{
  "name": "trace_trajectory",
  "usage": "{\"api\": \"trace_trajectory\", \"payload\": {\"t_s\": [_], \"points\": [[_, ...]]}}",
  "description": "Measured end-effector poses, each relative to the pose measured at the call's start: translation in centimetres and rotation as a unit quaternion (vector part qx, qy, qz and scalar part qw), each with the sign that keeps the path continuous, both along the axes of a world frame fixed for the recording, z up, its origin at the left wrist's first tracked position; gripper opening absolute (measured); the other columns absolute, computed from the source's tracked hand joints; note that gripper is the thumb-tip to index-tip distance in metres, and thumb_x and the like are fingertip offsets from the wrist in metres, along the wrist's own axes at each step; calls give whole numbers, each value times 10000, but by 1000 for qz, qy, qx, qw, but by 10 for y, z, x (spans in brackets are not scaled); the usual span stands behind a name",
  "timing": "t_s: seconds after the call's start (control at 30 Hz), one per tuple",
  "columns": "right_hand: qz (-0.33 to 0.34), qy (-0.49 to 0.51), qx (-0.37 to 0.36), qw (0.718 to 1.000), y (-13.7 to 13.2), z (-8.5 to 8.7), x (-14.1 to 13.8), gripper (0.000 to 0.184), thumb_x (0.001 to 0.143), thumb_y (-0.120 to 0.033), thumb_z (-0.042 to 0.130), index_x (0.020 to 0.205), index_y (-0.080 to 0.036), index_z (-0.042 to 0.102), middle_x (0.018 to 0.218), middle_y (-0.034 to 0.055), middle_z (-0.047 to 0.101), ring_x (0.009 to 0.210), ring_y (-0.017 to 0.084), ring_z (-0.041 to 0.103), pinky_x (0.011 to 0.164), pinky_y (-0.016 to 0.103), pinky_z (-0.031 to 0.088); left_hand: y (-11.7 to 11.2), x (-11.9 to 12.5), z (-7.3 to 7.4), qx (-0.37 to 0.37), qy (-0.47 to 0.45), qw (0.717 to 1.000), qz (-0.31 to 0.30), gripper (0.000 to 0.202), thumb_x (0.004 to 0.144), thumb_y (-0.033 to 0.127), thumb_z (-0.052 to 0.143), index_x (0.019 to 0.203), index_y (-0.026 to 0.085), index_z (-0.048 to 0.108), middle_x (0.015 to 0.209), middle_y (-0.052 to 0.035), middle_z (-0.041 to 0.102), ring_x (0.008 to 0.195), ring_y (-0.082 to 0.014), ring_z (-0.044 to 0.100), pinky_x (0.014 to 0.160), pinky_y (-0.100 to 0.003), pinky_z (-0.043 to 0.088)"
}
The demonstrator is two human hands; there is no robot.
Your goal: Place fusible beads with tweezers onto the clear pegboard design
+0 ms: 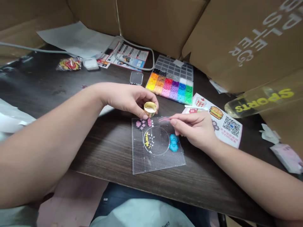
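Observation:
My left hand (127,98) is closed on a small gold cap (150,109) with pale beads inside, held just above the far edge of a clear square pegboard (158,157). My right hand (195,127) pinches pink tweezers (164,119), their tip over the board's far side next to the cap. On the board lie a pink bead paw shape (142,123), a blue bead shape (174,142), and a clear round pegboard (156,141) carrying yellow, black and white beads (148,140).
A compartment box of coloured beads (170,85) stands behind the board. A pattern sheet with a QR code (222,124) lies to the right, beside a clear bottle marked SPORTS (262,100). Cardboard walls (236,41) close off the back and right. Papers, a white cable (132,44) and a small bag (69,64) lie at the far left.

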State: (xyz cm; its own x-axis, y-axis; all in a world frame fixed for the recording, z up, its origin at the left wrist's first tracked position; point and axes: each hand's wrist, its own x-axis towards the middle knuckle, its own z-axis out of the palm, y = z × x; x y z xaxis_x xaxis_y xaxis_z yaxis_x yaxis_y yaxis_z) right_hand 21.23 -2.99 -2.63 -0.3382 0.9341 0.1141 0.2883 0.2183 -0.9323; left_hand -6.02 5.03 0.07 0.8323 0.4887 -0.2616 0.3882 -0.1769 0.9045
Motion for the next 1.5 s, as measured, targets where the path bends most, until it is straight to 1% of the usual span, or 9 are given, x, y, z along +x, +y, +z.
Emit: {"api": "trace_trajectory", "payload": {"t_s": [0.13,0.23,0.4,0.67,0.87,1.03,1.17,1.27,1.5], "points": [[132,-58,58,988,-3,-3,8,145,892,-176,779,956,-194,908,715,45,809,502,131,659,445,231,512,2,-1,0,13,10,1000,9,340,835,302,806,1156,227,720,1093,9,743,1056,-214,706,892,-280,511],[179,-68,90,977,-2,-5,10,157,917,-155,765,996,-171,899,787,58,832,532,136,692,459,238,529,0,0,2,4,11,1000,6,362,854,292,794,1193,196,707,1108,-14,735,1042,-210,701,884,-280,518],[209,-52,101,971,-1,-4,8,163,923,-99,750,1004,-148,882,744,31,813,528,113,685,478,223,539,-3,2,5,6,12,1000,-2,374,900,240,748,1236,92,672,1109,-81,716,1000,-209,677,851,-278,550],[223,-46,127,965,-1,-6,9,191,924,-63,751,1030,-163,876,800,33,833,577,103,718,544,198,571,-2,1,2,9,9,1000,-4,410,881,265,770,1246,97,690,1063,-83,718,957,-215,687,804,-281,552],[223,-53,120,966,-1,-5,10,198,935,-83,735,1022,-183,882,792,37,832,571,118,721,534,215,571,1,-1,1,17,21,1000,-7,378,841,324,803,1186,195,715,1073,-20,740,959,-198,704,839,-270,516],[177,-71,90,978,-2,-1,11,168,942,-178,751,999,-233,899,730,27,811,529,141,691,467,249,537,2,-1,-1,18,28,999,-8,360,847,353,794,1175,232,709,1083,3,743,995,-201,702,865,-268,498],[45,-39,60,996,5,7,0,108,895,-238,798,897,-248,906,560,0,711,453,140,595,434,277,513,2,0,-1,5,15,1000,-18,322,852,317,788,1151,237,698,1061,-2,746,986,-196,712,834,-249,524],[-34,-16,51,998,13,8,-12,113,889,-291,805,866,-232,899,553,2,694,459,134,574,454,281,509,2,1,-1,-7,9,1000,-27,318,859,288,776,1158,231,683,1049,-6,765,948,-185,725,813,-242,527],[-29,-18,57,998,21,-5,-19,182,895,-344,801,924,-193,900,599,7,715,507,119,581,492,250,491,0,2,1,-12,23,999,-27,337,863,314,779,1174,233,675,1044,-14,777,908,-193,732,794,-262,515]]}}
